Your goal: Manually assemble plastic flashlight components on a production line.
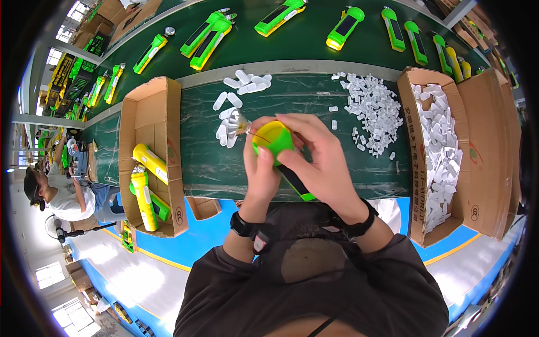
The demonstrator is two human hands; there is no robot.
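Both my hands hold a green and yellow flashlight (276,147) above the near edge of the work table. My left hand (261,171) is closed round the head's left side, its thumb up along the rim. With its thumb on the green shell and its fingers over the far side, my right hand (325,165) grips the other side. The head is open, showing a yellow inside. A shiny reflector (238,122) hangs out to the left, joined by a thin red wire. The left fingertips are partly hidden behind the flashlight.
White oval plastic pieces (254,84) lie beyond my left hand, and a heap of small white parts (373,112) to the right. Cardboard boxes stand left (150,90) with flashlights and right (409,163) with white pieces. Flashlights line the conveyor belt (314,50). A person (67,196) sits far left.
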